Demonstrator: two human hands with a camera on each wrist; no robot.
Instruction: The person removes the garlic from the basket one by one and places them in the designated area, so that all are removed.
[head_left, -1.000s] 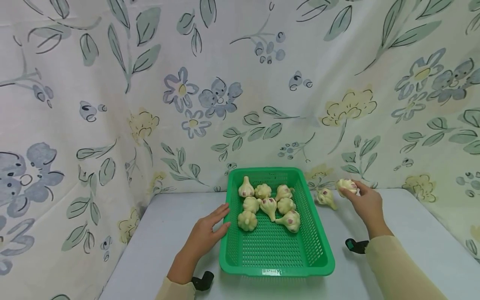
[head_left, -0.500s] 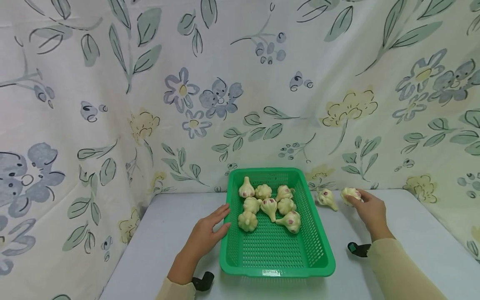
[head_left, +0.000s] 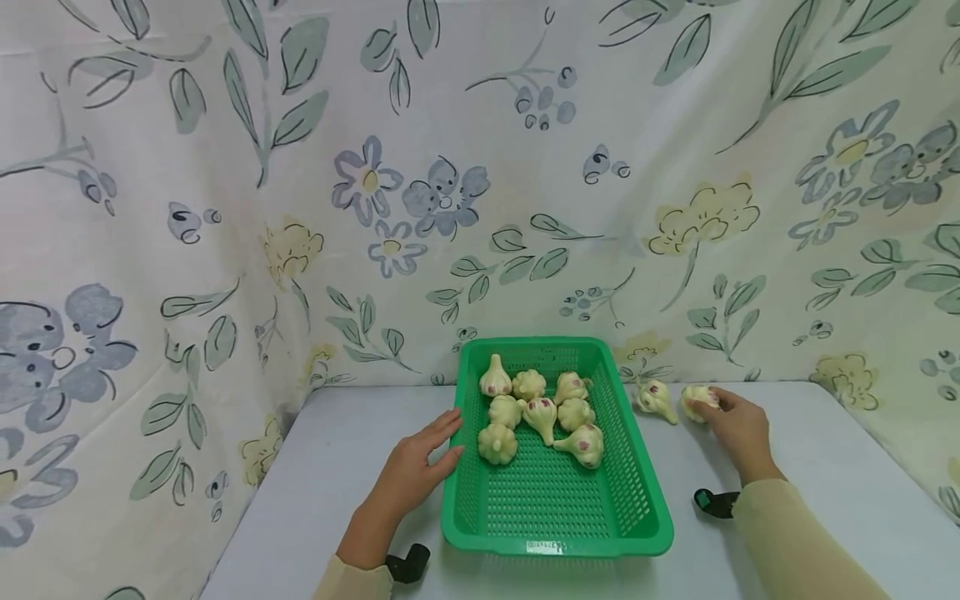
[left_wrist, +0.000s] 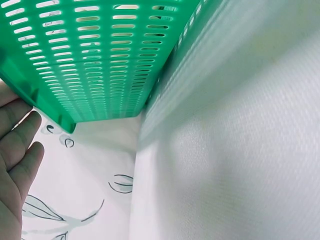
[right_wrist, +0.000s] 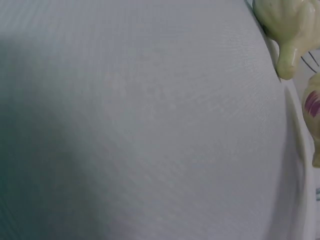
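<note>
My right hand (head_left: 738, 429) pinches a garlic bulb (head_left: 697, 402) with purple marks, low at the table's back right. Just left of it, another garlic bulb (head_left: 655, 401) lies with its stem toward me. Outside the right wrist view's frame is the hand itself; a garlic bulb (right_wrist: 287, 30) and a purple-marked garlic bulb (right_wrist: 312, 107) show at its right edge. With fingers fairly straight, my left hand (head_left: 411, 462) touches the left rim of a green basket (head_left: 558, 544). In the left wrist view, fingers (left_wrist: 22, 137) lie beside the basket's slotted side.
Several garlic bulbs (head_left: 540, 417) sit in the basket's rear half; bare mesh shows in front. A white cloth (head_left: 315, 467) covers the table. Behind it hangs a floral curtain (head_left: 480, 208). Black wrist camera mounts (head_left: 408, 564) stick out from both wrists.
My right hand has lowered the garlic bulb to about table level, slightly to the right and beside the other loose bulb. The left hand and basket stay put.
</note>
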